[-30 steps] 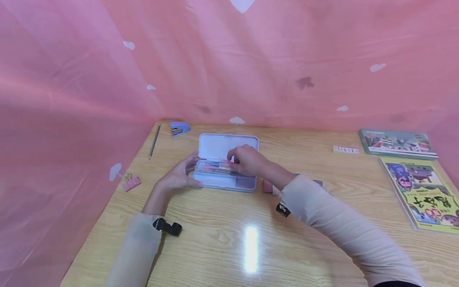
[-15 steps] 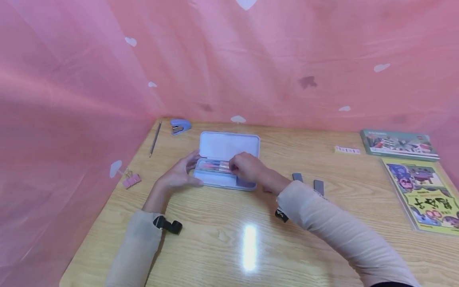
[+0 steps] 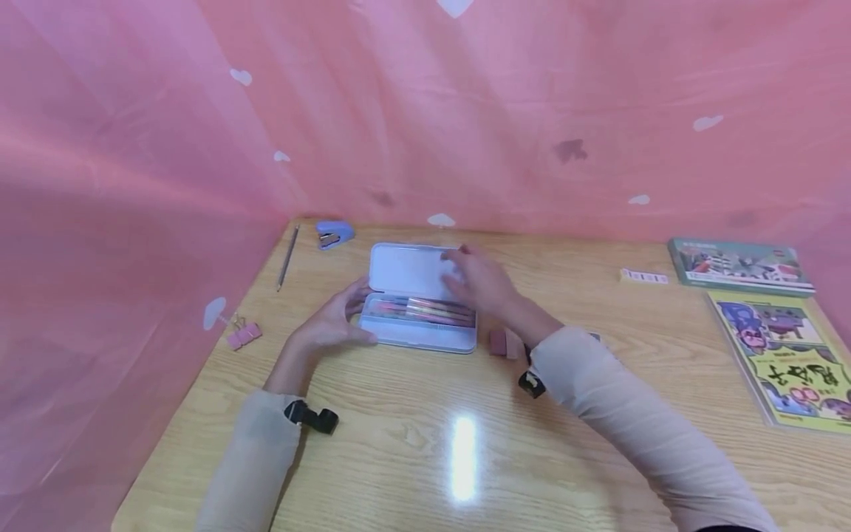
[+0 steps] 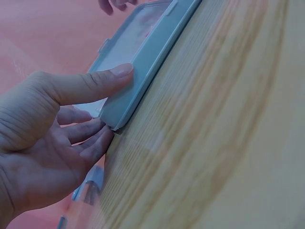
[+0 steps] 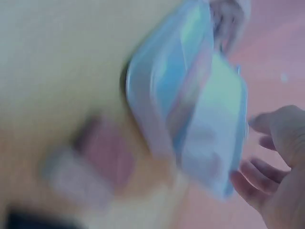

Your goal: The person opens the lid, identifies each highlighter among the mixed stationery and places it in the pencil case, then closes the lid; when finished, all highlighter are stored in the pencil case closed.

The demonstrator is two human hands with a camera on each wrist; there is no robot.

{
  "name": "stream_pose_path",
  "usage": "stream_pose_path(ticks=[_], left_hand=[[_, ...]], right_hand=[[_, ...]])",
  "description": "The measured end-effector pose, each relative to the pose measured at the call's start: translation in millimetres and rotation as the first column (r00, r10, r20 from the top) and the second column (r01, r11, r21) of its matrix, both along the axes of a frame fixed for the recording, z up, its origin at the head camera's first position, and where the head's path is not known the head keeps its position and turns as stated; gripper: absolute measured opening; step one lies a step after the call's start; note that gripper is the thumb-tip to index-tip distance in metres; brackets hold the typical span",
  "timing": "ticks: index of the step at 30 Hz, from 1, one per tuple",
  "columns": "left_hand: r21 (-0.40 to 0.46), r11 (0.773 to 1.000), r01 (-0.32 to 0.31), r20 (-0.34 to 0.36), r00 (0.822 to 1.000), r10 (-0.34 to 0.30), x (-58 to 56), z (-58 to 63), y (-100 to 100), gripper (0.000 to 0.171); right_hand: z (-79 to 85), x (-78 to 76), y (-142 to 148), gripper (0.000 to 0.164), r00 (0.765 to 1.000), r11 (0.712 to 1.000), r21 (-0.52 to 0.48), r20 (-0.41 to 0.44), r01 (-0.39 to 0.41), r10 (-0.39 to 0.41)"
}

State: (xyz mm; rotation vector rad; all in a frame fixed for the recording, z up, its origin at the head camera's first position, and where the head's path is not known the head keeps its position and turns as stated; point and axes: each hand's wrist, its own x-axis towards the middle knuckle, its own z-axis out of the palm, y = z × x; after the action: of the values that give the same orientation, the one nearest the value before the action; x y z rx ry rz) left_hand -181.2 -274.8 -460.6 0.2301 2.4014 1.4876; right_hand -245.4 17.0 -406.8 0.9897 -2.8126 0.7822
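A pale blue pencil case (image 3: pixel 405 335) lies on the wooden table with its lid (image 3: pixel 402 267) raised back. Several slim pens (image 3: pixel 442 313) with pink and other colours lie lengthwise in its rear compartment. My left hand (image 3: pixel 330 323) grips the case's left end, the thumb pressed on the front wall and the fingers round the end, as the left wrist view shows. At the lid's right part is my right hand (image 3: pixel 485 284), fingers loosely bent and holding nothing. The right wrist view, blurred, has its fingertips right at the lid's outer edge (image 5: pixel 240 129).
Beside the case's right end sit a dark pink block (image 3: pixel 497 343) and a paler one (image 3: pixel 513 345). A blue stapler (image 3: pixel 335 235), a grey pencil (image 3: pixel 288 258) and a pink binder clip (image 3: pixel 244 336) lie left. A green box (image 3: pixel 741 267) and yellow book (image 3: pixel 791 362) lie right.
My right hand has risen from the pens in the case to the lid, its fingers loosening. The pens now show along the rear compartment. The left hand keeps its hold.
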Motion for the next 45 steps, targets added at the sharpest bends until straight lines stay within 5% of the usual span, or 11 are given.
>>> stream_pose_path(ticks=[3, 5, 8, 11, 16, 19, 25, 29, 33, 45], left_hand=[[-0.009, 1.000, -0.007, 0.001, 1.000, 0.007, 1.0, 1.1, 0, 0.117], [-0.017, 1.000, -0.013, 0.001, 1.000, 0.013, 1.7, 1.6, 0, 0.117], [0.004, 1.000, -0.013, -0.001, 1.000, 0.013, 2.1, 1.8, 0, 0.116], [0.047, 0.999, -0.010, 0.003, 1.000, 0.010, 1.8, 1.5, 1, 0.118], [0.102, 0.995, -0.015, 0.016, 1.000, 0.014, 2.2, 5.0, 1, 0.124], [0.107, 0.994, -0.006, 0.001, 1.000, 0.006, 3.8, 10.9, 0, 0.118], [0.107, 0.994, 0.039, -0.145, 0.989, -0.023, 6.1, 24.6, 3, 0.070], [-0.035, 0.996, 0.087, -0.166, 0.982, -0.091, 6.7, 25.4, 9, 0.056], [-0.231, 0.971, 0.060, -0.201, 0.974, -0.108, 7.2, 26.2, 15, 0.056], [-0.342, 0.939, 0.018, -0.227, 0.969, -0.101, 11.0, 27.6, 23, 0.060]], right_hand=[[0.4, -10.6, 14, 0.053, 0.993, 0.993, -0.008, 0.014, 0.118, -0.118], [-3.2, -17.1, 21, 0.059, 0.984, 0.989, -0.032, 0.112, 0.146, -0.141], [-8.1, -21.4, 28, 0.062, 0.939, 0.981, -0.099, 0.321, 0.165, -0.125], [-8.4, -19.3, 33, 0.054, 0.895, 0.965, -0.188, 0.439, 0.182, -0.083], [2.8, -3.4, 37, 0.039, 0.910, 0.949, -0.289, 0.415, 0.124, 0.008], [4.3, 8.4, 37, 0.039, 0.910, 0.962, -0.268, 0.408, 0.049, 0.068], [-10.2, 24.3, 35, 0.034, 0.915, 0.982, -0.153, 0.371, -0.108, 0.158], [-18.7, 31.7, 34, 0.053, 0.923, 0.988, -0.070, 0.352, -0.139, 0.155], [-22.8, 37.2, 32, 0.069, 0.939, 0.990, 0.011, 0.318, -0.142, 0.131], [-25.5, 42.8, 26, 0.071, 0.967, 0.990, 0.087, 0.241, -0.109, 0.085]])
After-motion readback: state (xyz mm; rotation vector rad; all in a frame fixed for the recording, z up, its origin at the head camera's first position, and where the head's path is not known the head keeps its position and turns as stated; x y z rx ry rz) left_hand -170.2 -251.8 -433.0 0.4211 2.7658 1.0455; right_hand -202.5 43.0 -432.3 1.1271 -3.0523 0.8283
